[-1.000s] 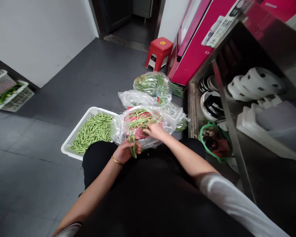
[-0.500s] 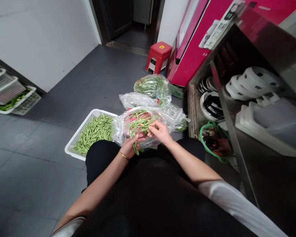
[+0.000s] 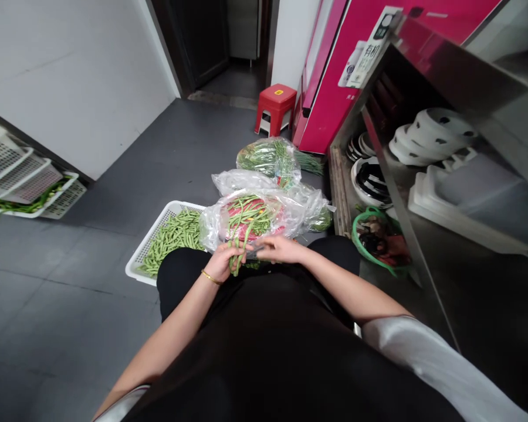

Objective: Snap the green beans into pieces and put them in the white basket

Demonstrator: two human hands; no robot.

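Note:
My left hand [image 3: 223, 261] is closed around a few long green beans [image 3: 236, 262], whose ends stick out past the fingers. Close to its right side is my right hand [image 3: 282, 249], fingers bent together and pointing at the held beans; whatever is in them is hidden. Just beyond both hands lies an open clear plastic bag [image 3: 211, 227], with more long beans [image 3: 245, 212] loose over something red. To the left, a white perforated basket [image 3: 134, 265] holds many short bean pieces [image 3: 178, 231], partly covered by my knee.
Behind the open bag are more bagged greens [image 3: 264, 157]. A red stool [image 3: 276, 105] stands near the doorway. On the right, a metal shelf [image 3: 389, 170] holds white containers, with a green basket [image 3: 356, 234] below. Stacked white baskets [image 3: 68, 196] stand at the left wall.
My right hand has drawn back from the beans on the bag toward my lap, beside the left hand. My left hand still holds beans. The view has shifted slightly.

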